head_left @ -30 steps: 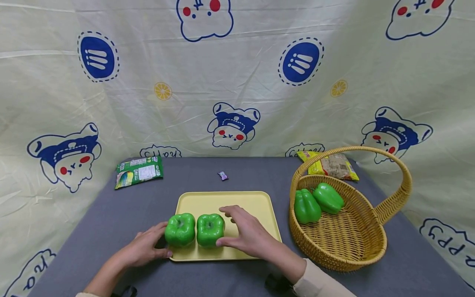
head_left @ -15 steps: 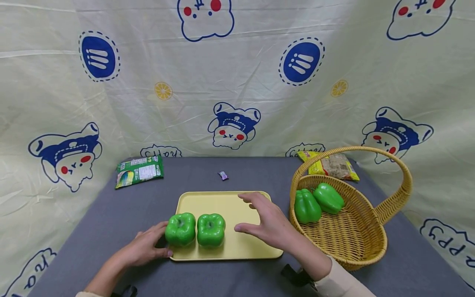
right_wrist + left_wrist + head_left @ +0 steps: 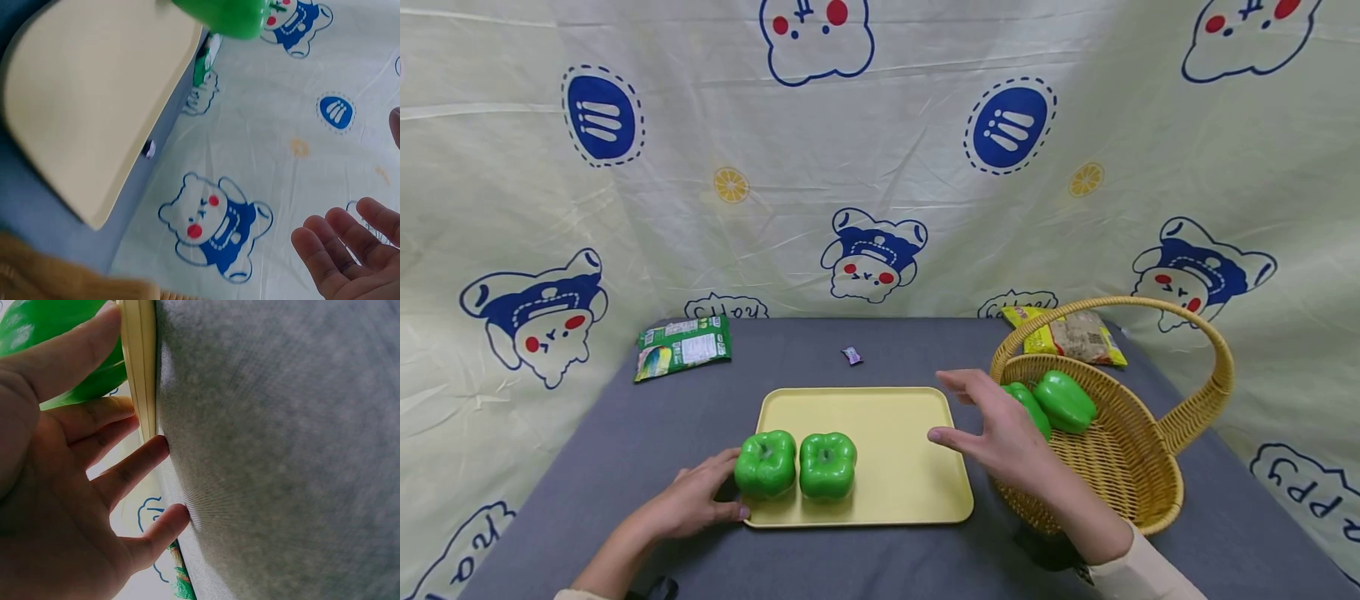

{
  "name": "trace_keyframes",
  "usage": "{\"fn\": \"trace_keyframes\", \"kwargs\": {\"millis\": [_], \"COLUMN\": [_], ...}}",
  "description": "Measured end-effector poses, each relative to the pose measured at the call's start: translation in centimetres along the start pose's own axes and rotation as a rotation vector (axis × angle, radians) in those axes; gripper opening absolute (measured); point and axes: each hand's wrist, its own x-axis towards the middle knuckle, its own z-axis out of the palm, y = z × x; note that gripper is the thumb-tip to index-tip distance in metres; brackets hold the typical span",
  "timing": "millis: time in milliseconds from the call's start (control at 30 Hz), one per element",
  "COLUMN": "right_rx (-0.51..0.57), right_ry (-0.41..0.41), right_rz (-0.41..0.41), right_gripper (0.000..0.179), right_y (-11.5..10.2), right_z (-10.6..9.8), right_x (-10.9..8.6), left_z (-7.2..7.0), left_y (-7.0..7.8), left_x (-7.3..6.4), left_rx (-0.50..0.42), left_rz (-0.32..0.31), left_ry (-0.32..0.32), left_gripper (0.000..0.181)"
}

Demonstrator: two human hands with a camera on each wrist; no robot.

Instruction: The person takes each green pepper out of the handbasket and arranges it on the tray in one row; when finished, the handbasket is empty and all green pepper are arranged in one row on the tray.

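Note:
Two green bell peppers stand side by side on the left part of a pale yellow tray [image 3: 902,467]: the left pepper [image 3: 765,465] and the right pepper [image 3: 827,467]. My left hand [image 3: 696,497] rests at the tray's left edge, next to the left pepper; in the left wrist view its thumb and fingertips [image 3: 159,445] touch the rim and the table, fingers spread. My right hand [image 3: 1000,429] is raised between the tray and the wicker basket [image 3: 1105,492], fingers apart, holding nothing. It covers part of one green pepper [image 3: 1028,406] in the basket; another pepper [image 3: 1065,402] lies beside it.
A green snack packet [image 3: 683,348] lies at the back left of the grey table. A small purple wrapped piece [image 3: 852,356] is behind the tray. Behind the basket, whose tall handle [image 3: 1221,358] arches up, lies a yellow packet [image 3: 1075,336]. A printed cloth [image 3: 880,150] hangs behind.
My right hand has moved away from the right pepper, rightward across the tray to the basket's left rim. The left hand and the peppers have stayed in place.

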Motion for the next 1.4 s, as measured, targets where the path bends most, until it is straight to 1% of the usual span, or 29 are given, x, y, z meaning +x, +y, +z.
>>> {"fn": "trace_keyframes", "kwargs": {"millis": [167,400,567,767,1167,1400], "right_rx": [0.002,0.019,-0.005,-0.055,-0.064,-0.074], "right_ry": [0.017,-0.002,0.025,0.058,0.059,0.067], "right_rz": [0.039,0.109,0.109,0.126,0.189,0.213], "right_gripper": [0.067,0.068,0.064,0.060,0.061,0.062], "right_y": [1.0,2.5,3.5,4.3,5.3,6.5], "right_z": [-1.2,-2.8,-3.7,-4.8,-7.0,-7.8], "right_x": [-0.5,-1.3,-1.9,-2.5,-2.7,-2.6], "left_z": [-0.1,-0.1,-0.1,-0.2,-0.1,0.1], "left_y": [0.0,0.1,0.1,0.2,0.1,0.0], "left_x": [0.0,0.1,0.1,0.0,0.1,0.1], "left_rx": [-0.001,-0.004,-0.010,-0.005,-0.020,-0.037], "left_rz": [0.005,0.008,0.002,0.009,-0.011,-0.027], "left_ry": [0.002,0.003,-0.004,0.006,-0.007,-0.017], "left_gripper": [0.074,0.075,0.075,0.074,0.075,0.075]}}
